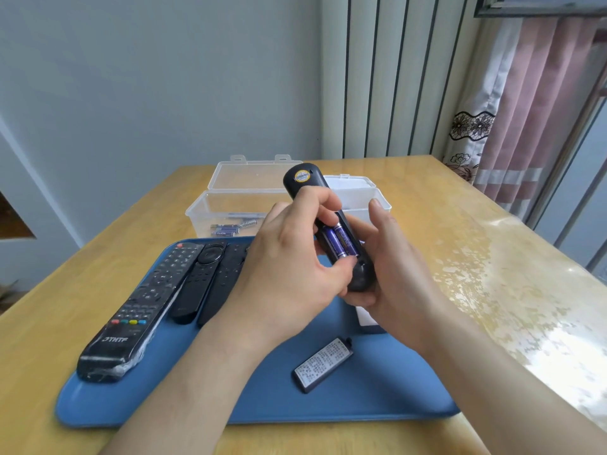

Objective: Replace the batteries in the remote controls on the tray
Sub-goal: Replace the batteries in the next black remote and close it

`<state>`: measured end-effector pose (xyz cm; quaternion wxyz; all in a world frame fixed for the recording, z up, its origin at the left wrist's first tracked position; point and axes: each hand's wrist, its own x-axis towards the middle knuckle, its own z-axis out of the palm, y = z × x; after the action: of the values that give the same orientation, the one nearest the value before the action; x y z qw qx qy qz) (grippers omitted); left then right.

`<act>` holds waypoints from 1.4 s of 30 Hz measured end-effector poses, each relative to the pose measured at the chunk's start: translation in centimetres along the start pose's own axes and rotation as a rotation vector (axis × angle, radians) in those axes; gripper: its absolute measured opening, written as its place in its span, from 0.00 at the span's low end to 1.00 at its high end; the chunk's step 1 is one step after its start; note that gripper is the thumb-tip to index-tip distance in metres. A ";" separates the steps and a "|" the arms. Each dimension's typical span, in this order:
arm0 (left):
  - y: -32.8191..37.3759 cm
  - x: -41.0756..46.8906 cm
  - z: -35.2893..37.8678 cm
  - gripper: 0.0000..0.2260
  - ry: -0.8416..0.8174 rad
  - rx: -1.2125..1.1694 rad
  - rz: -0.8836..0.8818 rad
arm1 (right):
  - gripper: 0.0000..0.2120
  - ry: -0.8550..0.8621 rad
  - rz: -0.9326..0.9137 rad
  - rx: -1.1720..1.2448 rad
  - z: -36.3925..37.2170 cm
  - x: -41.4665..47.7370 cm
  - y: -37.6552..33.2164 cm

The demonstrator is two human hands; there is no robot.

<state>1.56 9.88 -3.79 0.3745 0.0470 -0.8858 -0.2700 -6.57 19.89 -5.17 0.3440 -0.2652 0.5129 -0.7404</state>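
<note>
I hold a black remote [303,182] back-side up above the blue tray [361,395]. Its battery bay is uncovered and two purple batteries [340,242] lie inside. My right hand [391,261] cradles the remote's near end from below. My left hand [295,254] reaches over it, with curled fingertips on the batteries and thumb at the bay's near end. The remote's battery cover [323,364] lies loose on the tray in front of me. Three other black remotes [138,307] lie side by side on the tray's left.
A clear plastic box [210,208] with its lid up stands behind the tray and holds several purple batteries [230,227]. A second clear box [358,195] sits to its right. The wooden table [492,257] extends right, with a curtain [525,103] beyond it.
</note>
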 end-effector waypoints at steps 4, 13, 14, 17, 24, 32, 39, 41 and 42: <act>0.0 0.1 -0.1 0.21 0.024 0.115 0.054 | 0.26 0.050 -0.020 -0.185 0.5 -0.4 -0.1; 0.3 0.2 -0.5 0.17 0.041 0.209 0.064 | 0.23 0.067 -0.058 -0.452 1.4 -1.0 -0.1; 0.2 0.3 -0.5 0.17 0.050 0.207 0.072 | 0.22 0.071 -0.071 -0.445 1.4 -1.0 0.0; -0.1 0.3 -0.3 0.15 0.073 0.197 0.082 | 0.20 0.086 -0.090 -0.430 1.5 -0.8 0.4; -0.6 0.2 0.0 0.12 0.071 0.117 0.133 | 0.25 0.162 -0.003 -0.256 1.2 -0.2 0.5; -1.9 0.3 0.1 0.04 -0.083 0.033 0.220 | 0.33 0.079 0.044 0.000 0.0 0.1 0.5; -2.5 0.0 0.9 0.07 0.008 0.046 0.269 | 0.33 0.034 0.034 -0.008 0.7 -0.2 0.2; -2.5 0.0 0.8 0.08 0.000 0.021 0.267 | 0.33 0.030 0.037 0.004 0.6 -0.2 0.3; -2.5 0.1 0.6 0.09 -0.021 -0.001 0.251 | 0.33 0.039 0.038 0.005 0.5 -0.1 0.4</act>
<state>0.79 8.02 -5.34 0.3960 -0.0674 -0.8884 -0.2221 -6.00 19.62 -5.35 0.3485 -0.2403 0.5225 -0.7402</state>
